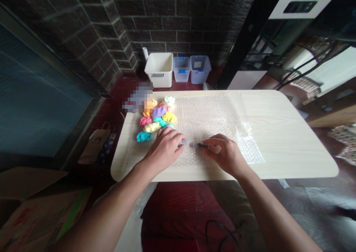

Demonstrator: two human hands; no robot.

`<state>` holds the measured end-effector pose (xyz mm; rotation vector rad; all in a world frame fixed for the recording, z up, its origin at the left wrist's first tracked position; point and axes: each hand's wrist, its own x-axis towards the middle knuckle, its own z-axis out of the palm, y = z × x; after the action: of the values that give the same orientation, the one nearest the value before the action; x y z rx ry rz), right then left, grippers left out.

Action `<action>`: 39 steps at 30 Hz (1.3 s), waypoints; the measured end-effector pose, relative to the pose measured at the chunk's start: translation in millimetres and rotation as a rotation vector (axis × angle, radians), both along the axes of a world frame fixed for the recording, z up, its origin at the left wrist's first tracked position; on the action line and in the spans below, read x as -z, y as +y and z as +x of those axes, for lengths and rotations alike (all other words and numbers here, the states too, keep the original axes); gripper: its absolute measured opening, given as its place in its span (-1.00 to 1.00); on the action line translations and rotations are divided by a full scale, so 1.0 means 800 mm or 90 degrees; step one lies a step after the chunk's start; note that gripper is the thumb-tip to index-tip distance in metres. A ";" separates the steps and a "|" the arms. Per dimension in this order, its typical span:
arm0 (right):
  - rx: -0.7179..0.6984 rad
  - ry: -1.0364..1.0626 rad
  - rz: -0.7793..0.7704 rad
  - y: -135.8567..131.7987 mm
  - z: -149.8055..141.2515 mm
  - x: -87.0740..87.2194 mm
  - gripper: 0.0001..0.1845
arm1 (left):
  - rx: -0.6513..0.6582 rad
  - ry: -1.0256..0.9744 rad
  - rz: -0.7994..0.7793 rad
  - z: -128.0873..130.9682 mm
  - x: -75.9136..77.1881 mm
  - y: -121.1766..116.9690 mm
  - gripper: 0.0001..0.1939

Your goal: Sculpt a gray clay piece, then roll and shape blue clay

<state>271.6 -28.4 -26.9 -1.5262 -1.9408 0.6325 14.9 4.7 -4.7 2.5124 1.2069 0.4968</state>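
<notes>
My left hand (168,145) is closed on a small grey piece (183,142) whose kind I cannot make out. Facing it across a narrow gap, my right hand (223,151) pinches a slim dark stick-like thing (199,145), its grey end pointing left. Both hands are low over a sheet of clear bubble wrap (205,114) spread on the pale wooden table (289,140). Just beyond my left hand is a cluster of soft, crumpled bundles, among them a yellow bundle (169,117), a purple bundle (159,111) and a teal bundle (144,136).
Behind the table, a white bin (159,68) and two clear plastic boxes stand by the brick wall (178,18). A tall black-and-white appliance (246,79) is at the back right. Paper bags (96,142) and a cardboard box (41,218) sit on the left.
</notes>
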 end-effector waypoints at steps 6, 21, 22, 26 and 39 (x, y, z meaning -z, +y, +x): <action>0.018 0.158 -0.045 -0.023 -0.014 -0.035 -0.63 | 0.046 -0.151 -0.096 0.004 -0.025 -0.019 -0.82; 0.003 0.246 -0.164 -0.072 -0.057 -0.057 -0.78 | 0.119 -0.193 -0.253 -0.009 -0.034 -0.052 -0.82; 0.008 0.237 -0.157 -0.072 -0.057 -0.057 -0.79 | 0.116 -0.192 -0.256 -0.008 -0.034 -0.052 -0.82; 0.020 0.211 -0.137 -0.073 -0.062 -0.058 -0.78 | 0.096 -0.199 -0.242 -0.008 -0.030 -0.051 -0.85; 0.075 0.316 -0.156 -0.075 -0.073 -0.047 -0.85 | 0.072 -0.245 -0.226 -0.005 -0.028 -0.051 -0.81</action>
<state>213.3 -88.3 10.9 -1.4380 -1.4299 1.1099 10.8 -35.9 18.1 2.0535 0.9094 0.6375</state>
